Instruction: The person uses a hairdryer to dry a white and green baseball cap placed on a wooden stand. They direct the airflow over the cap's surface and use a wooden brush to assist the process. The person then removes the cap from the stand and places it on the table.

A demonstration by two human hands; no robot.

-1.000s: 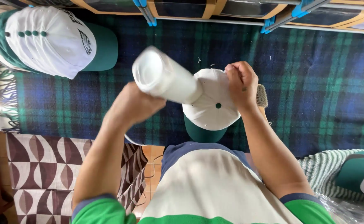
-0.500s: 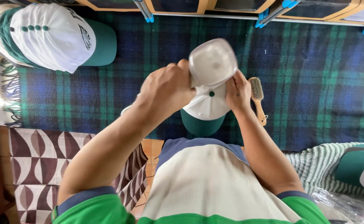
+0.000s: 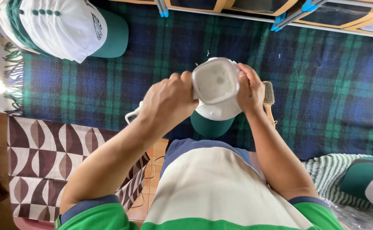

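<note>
I see a blue-and-green plaid blanket (image 3: 322,98) with fringed edges covering the work surface, wooden-framed shelving (image 3: 254,6) along its far side, a brown geometric-patterned rug (image 3: 37,166) on the tiled floor (image 3: 152,179), and bright light at left.

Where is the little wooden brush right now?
In the head view, the brush lies on the plaid blanket, just beyond the right hand, beside the white cap.

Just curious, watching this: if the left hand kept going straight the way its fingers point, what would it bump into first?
The left hand points toward the white tub it already grips; beyond that, probably the right hand. Depth is hard to judge.
</note>
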